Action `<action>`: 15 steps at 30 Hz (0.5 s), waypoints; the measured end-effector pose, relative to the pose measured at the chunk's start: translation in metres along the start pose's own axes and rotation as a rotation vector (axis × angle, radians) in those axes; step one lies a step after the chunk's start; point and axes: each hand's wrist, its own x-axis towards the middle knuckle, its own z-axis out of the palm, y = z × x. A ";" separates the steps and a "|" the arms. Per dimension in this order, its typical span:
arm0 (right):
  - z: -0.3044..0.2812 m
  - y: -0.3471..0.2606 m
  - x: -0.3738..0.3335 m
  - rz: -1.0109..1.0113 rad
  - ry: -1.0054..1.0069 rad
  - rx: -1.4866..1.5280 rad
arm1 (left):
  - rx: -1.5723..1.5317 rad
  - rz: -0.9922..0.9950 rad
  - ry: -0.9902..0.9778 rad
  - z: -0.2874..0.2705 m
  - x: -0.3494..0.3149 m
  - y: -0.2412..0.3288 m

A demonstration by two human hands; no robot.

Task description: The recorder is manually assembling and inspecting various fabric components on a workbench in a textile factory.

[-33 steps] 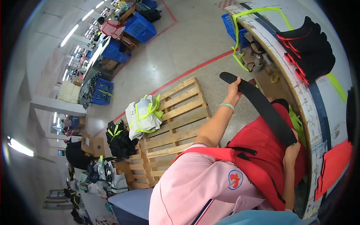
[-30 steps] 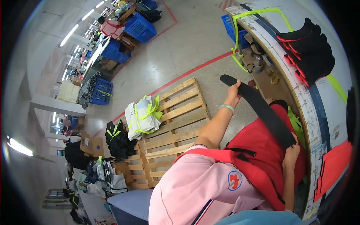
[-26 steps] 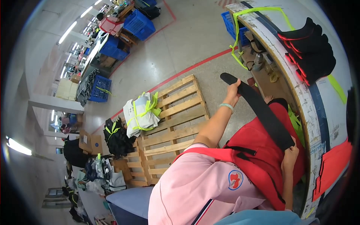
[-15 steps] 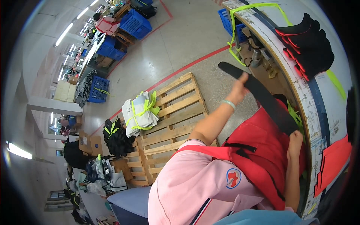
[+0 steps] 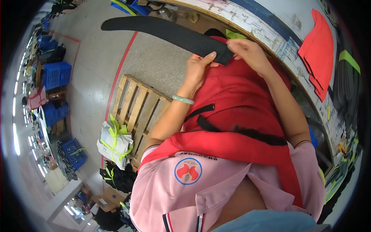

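A long black fabric strip (image 5: 166,36), with a rounded far end and a thin red edge along its underside, stretches out over the floor to the left. My left hand (image 5: 198,71) grips it close to its squared end, thumb on top and fingers beneath. At that end my right hand (image 5: 249,54) has its fingers bent against the strip's corner, apparently pinching it; the exact contact is partly hidden. Both hands are above the red apron (image 5: 239,92) on my lap, beside the worktable.
The worn table edge (image 5: 266,36) curves along my right. Red fabric pieces (image 5: 319,54) and a dark stack (image 5: 348,89) lie on it. On the floor to the left are a wooden pallet (image 5: 135,102), a tied white bundle (image 5: 115,145) and blue crates (image 5: 57,75).
My view has turned right. The strip now points further left, and my left hand has moved along it from the middle to the squared end, near my right hand.
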 end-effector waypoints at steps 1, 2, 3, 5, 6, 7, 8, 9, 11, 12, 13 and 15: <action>-0.001 0.006 0.001 0.009 0.016 0.001 | -0.003 0.036 0.001 0.008 -0.001 -0.001; 0.000 0.014 0.004 0.001 -0.013 0.035 | -0.002 0.026 -0.010 0.015 -0.001 -0.002; 0.002 0.020 0.003 -0.007 -0.054 0.071 | 0.009 -0.004 -0.078 0.020 -0.004 -0.003; 0.002 0.027 0.003 -0.016 -0.026 0.125 | 0.012 -0.018 -0.148 0.030 -0.007 -0.004; 0.002 0.028 0.001 -0.031 -0.003 0.175 | 0.008 -0.020 -0.143 0.028 -0.008 -0.006; 0.004 0.029 -0.001 -0.027 -0.007 0.173 | 0.016 -0.037 -0.161 0.026 -0.007 -0.006; 0.006 0.029 -0.003 -0.045 0.003 0.161 | 0.025 -0.053 -0.180 0.024 -0.007 -0.006; 0.008 0.030 -0.003 -0.067 0.019 0.148 | 0.024 -0.050 -0.185 0.022 -0.007 -0.005; 0.004 0.029 -0.004 -0.012 -0.066 0.127 | 0.124 -0.009 -0.181 0.019 -0.008 -0.002; -0.002 0.029 -0.004 0.044 -0.144 0.108 | 0.130 -0.003 -0.199 0.015 -0.009 -0.005; -0.004 0.029 -0.004 0.093 -0.282 0.197 | 0.234 0.008 -0.262 0.007 -0.008 -0.005; 0.003 0.043 -0.006 0.165 -0.279 0.173 | 0.345 -0.009 -0.290 0.002 -0.007 -0.006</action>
